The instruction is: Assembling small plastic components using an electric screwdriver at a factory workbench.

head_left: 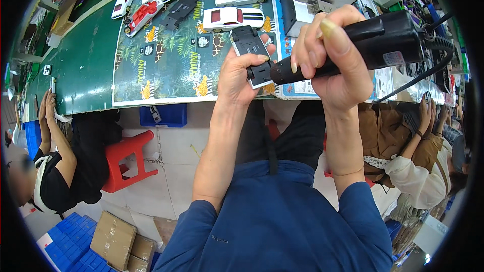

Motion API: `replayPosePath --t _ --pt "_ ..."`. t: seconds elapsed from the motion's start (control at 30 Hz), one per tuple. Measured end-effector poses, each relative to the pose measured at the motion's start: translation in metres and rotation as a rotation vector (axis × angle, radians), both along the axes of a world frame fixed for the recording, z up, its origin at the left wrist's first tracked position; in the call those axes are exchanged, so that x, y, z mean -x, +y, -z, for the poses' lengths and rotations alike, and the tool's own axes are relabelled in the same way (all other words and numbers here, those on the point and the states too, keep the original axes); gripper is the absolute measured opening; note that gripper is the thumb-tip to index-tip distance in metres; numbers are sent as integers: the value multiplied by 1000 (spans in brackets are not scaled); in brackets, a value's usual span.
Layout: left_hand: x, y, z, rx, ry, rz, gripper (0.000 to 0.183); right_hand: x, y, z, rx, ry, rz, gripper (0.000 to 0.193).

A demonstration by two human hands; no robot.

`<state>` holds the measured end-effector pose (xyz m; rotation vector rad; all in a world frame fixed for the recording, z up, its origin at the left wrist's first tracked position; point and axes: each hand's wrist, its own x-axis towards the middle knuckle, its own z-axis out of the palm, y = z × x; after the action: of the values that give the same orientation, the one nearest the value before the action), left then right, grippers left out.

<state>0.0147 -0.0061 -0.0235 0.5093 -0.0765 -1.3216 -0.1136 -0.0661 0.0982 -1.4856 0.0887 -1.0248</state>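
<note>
Left hand (242,73): fingers closed around a black toy-car chassis (252,53), held above the bench edge, just past 12 o'clock.
Right hand (327,60): fingers wrapped tight on a black electric screwdriver (373,45); its tip seems to touch the chassis.
Bench (80,70): white toy cars (232,17) at 12 o'clock.

A toy car chassis (252,53) is held above the table edge (91,65), just left of an electric screwdriver (363,45). Toy car bodies (233,18) are laid behind it, on a printed sheet (171,65).
</note>
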Motion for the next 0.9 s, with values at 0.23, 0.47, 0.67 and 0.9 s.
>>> replayPosePath --t 0.23,0.47,0.67,0.9 --pt "-13 -6 -7 -60 79 49 51 -18 -5 -9 14 53 -94 19" --pt "-2 -3 9 -84 83 43 45 -16 5 10 -141 -101 -151 27" --pt "8 11 -9 -72 -82 25 34 -4 7 10 -157 -142 -196 24" --pt "-84 36 -52 81 -2210 -287 92 38 -1 -14 13 -192 -134 29"
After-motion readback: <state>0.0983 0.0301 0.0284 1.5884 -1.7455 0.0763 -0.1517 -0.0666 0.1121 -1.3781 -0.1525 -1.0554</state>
